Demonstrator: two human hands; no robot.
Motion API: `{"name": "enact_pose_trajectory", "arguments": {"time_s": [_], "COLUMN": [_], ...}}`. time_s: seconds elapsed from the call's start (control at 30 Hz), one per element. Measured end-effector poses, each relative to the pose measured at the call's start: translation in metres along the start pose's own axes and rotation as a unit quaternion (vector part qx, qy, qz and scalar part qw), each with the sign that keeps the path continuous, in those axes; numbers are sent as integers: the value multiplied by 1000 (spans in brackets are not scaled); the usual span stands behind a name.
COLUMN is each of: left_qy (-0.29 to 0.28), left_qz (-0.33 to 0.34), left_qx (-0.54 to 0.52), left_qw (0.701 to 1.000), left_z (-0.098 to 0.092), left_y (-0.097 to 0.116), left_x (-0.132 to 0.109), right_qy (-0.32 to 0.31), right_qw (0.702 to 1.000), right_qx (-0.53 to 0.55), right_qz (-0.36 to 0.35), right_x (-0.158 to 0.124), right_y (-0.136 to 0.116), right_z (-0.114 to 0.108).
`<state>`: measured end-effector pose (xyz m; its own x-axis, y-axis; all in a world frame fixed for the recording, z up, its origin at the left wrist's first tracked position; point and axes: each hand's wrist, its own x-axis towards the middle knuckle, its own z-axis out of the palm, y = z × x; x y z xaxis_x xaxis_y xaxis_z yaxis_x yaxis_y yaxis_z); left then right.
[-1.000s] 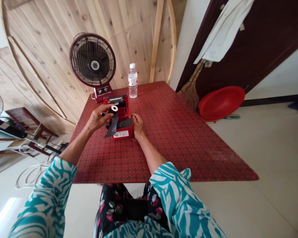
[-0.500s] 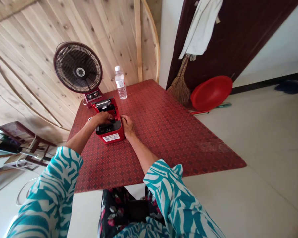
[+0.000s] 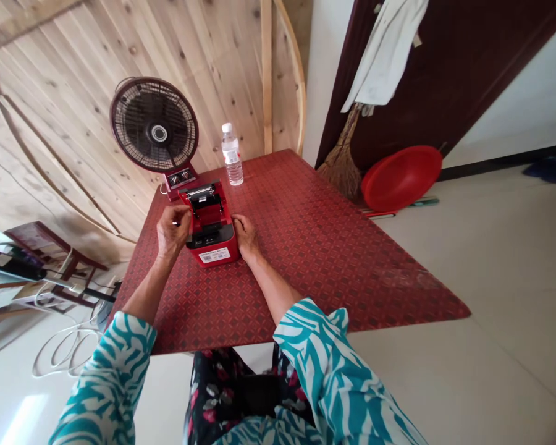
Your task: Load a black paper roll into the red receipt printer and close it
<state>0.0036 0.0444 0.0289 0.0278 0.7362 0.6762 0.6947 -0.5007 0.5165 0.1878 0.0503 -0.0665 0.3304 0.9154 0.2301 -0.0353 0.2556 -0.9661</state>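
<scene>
Grip curled, left hand [image 3: 172,225] touches red printer [image 3: 212,240]; right hand [image 3: 244,235] rests alongside.

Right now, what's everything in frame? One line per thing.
printer: 1, red and black, lid open, on table between the hands
table: 1, red patterned top, in front of the person
fan: 1, dark grille, red base, on table behind printer
water bottle: 1, clear, white cap, on table right of fan
round board: 1, pale wood, upright behind table
door: 1, dark brown, upper right
basin: 1, red, floor, against door
broom: 1, straw, beside basin
cloth: 1, white, hanging over door
cables: white, floor left
left hand: fingers curled, at printer's left side
right hand: against printer's right side
</scene>
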Motion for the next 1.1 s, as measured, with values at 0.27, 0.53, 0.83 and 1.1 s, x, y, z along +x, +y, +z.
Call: {"name": "enact_pose_trajectory", "arguments": {"time_s": [0.27,0.53,0.83,1.1], "left_qy": [-56,-48,-55,-61], "left_qz": [-15,-25,99,109], "left_qx": [-170,-88,-5,70], "left_qw": [984,995,994,990], "left_z": [22,-13,-14,-15], "left_y": [-38,-12,-14,-10], "left_x": [19,-10,-47,-52], "right_qy": [2,0,-3,-4], "right_qw": [1000,1000,1000,1000], "right_qx": [14,16,26,29], "right_qz": [-15,-13,-6,-6], "right_x": [0,-1,1,0], "right_y": [3,3,11,12], "right_z": [-1,-2,-2,-3]}}
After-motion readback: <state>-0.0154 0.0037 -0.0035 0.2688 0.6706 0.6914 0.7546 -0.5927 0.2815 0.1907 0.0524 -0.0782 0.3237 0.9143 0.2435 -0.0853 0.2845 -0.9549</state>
